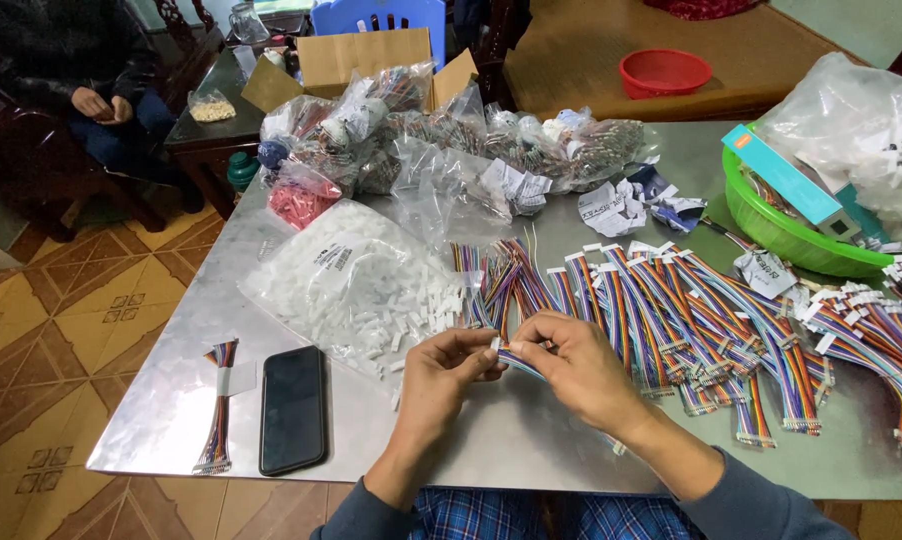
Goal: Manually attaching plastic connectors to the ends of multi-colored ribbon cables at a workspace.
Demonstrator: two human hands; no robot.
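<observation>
Keep your left hand [458,360] pinched on the small white connector [494,344] and your right hand [571,362] clamped on the rainbow ribbon cable [523,364], just below the middle of the frame. Line the wire ends up square with the connector before pressing, I'd judge. The cable is flat and many-coloured, running under your right palm. The bag of white connectors [356,280] lies on the counter [171,400], left of centre.
</observation>
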